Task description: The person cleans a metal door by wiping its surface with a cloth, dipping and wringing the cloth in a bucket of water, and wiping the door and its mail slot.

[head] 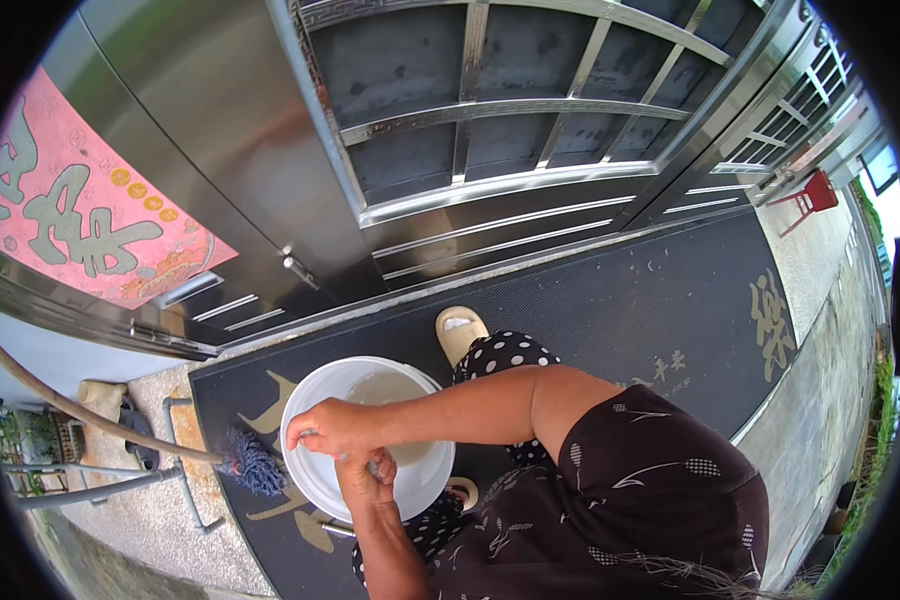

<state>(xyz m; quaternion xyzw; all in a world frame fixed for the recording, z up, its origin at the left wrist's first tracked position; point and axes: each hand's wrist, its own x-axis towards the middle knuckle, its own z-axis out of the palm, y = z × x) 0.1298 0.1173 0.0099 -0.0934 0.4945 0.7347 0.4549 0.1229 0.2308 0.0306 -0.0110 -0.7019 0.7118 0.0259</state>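
A white plastic bucket stands before me on the dark mat, with cloudy water inside. Over it, my right hand comes in from the upper arm in view and is closed on a small, wet-looking greyish cloth. Just below, against it, my left hand grips the same cloth, with a bit showing between its fingers. Most of the cloth is hidden by the fingers. A blue-grey mop head on a wooden handle lies beside the bucket.
A black doormat with gold characters runs along steel doors. Left of it are grey pipes and boots. My sandals flank the bucket's near side. A red chair stands far right.
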